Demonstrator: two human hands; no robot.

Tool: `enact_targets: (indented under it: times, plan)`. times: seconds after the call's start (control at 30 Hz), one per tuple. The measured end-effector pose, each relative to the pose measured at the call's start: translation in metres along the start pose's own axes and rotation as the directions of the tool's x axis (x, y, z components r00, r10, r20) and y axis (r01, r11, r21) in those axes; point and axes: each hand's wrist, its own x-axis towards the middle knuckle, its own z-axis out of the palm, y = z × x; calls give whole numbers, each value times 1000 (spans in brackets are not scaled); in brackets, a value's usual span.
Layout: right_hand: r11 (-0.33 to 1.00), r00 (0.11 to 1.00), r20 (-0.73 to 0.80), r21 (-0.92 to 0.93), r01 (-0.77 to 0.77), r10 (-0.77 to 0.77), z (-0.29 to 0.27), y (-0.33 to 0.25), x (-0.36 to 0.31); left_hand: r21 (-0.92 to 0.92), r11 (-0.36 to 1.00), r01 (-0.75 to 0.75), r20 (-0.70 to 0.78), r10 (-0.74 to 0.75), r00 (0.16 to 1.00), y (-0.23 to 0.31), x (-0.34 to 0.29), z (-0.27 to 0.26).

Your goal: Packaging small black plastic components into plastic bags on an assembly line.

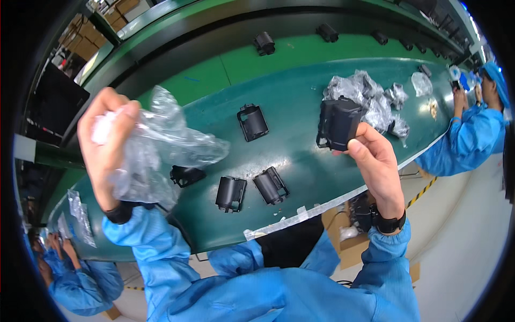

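My left hand (106,142), raised at the left, is closed on a crumpled clear plastic bag (179,140) that hangs out to its right. In my right hand (374,161), a black plastic housing (340,123) is gripped by its lower right corner between thumb and fingers, above the table. Another black housing (252,122) lies on the green table (300,107) between my hands. Two more, a left one (231,194) and a right one (271,185), lie nearer to me. A further black part (186,175) is partly hidden beneath the bag.
A heap of crumpled clear bags (362,91) lies behind the held housing. Along the far green belt (220,72) sit several black housings (264,43). Co-workers in blue work at the right (475,129) and left (88,282). An open cardboard box (348,249) stands below the table edge.
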Motion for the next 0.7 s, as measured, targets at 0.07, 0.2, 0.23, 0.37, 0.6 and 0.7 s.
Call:
enact_targets:
  times: [0.07, 0.2, 0.23, 0.37, 0.6, 0.7]
  plan:
    - [995, 996, 59, 61, -74, 71, 8, -16, 11, -80, 997, 1, -14, -2, 1000, -9, 2, -31]
    - [977, 963, 166, -11, -212, 211, 11, -27, 50, -170, 985, -20, -104, 2, 995, -11, -6, -78]
    - [971, 961, 156, -107, -215, 230, 15, -30, 64, -195, 980, -25, -124, 0, 992, -12, -8, -84]
    - [797, 948, 202, -598, -80, 247, 64, -43, 152, -193, 975, -113, -293, 52, 955, -4, -34, -125]
    - [737, 930, 198, -668, -104, 311, 139, 12, 313, -217, 965, -146, -347, 63, 936, 0, -62, -154]
    - [908, 925, 206, -347, -235, 318, 175, 42, 350, 77, 965, -251, -544, 252, 801, -42, -88, -203]
